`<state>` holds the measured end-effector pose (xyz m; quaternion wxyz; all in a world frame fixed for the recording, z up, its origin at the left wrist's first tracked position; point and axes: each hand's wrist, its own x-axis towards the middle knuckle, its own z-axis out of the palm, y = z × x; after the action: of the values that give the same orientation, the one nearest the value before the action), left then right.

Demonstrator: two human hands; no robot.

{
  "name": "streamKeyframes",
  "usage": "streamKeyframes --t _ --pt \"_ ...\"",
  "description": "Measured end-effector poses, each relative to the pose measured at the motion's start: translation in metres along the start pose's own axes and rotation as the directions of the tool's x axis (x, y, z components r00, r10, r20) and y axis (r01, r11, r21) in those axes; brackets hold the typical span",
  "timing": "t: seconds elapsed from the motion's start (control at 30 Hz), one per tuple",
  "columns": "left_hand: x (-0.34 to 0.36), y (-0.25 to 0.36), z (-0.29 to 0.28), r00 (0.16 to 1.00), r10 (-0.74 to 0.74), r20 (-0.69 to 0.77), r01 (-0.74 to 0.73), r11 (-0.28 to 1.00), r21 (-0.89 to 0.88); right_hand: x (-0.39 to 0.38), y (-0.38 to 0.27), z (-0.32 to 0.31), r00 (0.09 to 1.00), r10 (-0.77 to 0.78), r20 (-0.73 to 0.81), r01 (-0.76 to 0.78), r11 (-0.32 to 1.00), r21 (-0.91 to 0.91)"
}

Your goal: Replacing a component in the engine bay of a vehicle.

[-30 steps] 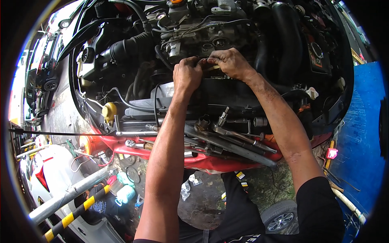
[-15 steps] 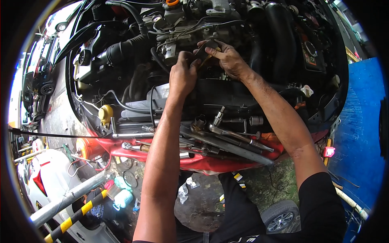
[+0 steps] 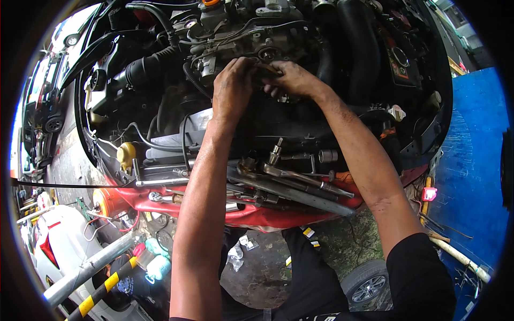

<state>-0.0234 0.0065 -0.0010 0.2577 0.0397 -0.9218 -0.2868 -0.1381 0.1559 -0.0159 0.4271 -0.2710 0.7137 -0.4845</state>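
Thin brownish strip between curled fingers

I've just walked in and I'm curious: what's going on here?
A person's left hand and right hand meet in front of the engine, together holding a thin piece that is mostly hidden between them. Metal tools lie in a heap nearer the person, along the red bodywork.

Left hand beside right hand, engine behind, tools before them
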Motion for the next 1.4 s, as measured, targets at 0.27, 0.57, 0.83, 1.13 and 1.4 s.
streamKeyframes --t 0.27,0.57,0.83,1.13,1.4 --pt "0.035 -0.005 0.027 0.983 -0.088 0.161 0.043 0.964 0.264 0.019 0.036 -0.013 0.601 -0.724 -0.338 0.052 0.458 -0.888" --pt "0.039 -0.021 0.046 0.944 -0.086 0.320 -0.055 0.912 0.407 0.020 0.027 0.005 0.828 -0.394 -0.398 -0.292 0.302 -0.907" --pt "0.043 -0.018 0.053 0.931 -0.144 0.337 0.011 0.930 0.367 0.032 0.033 0.002 0.888 -0.266 -0.375 -0.174 0.560 -0.810" --pt "0.038 -0.023 0.056 0.904 -0.220 0.368 0.107 0.947 0.303 0.031 0.033 0.009 0.866 -0.248 -0.434 -0.240 0.554 -0.797" --pt "0.039 -0.023 0.057 0.933 -0.188 0.308 0.106 0.958 0.266 0.032 0.030 0.008 0.866 -0.190 -0.463 -0.243 0.649 -0.721"
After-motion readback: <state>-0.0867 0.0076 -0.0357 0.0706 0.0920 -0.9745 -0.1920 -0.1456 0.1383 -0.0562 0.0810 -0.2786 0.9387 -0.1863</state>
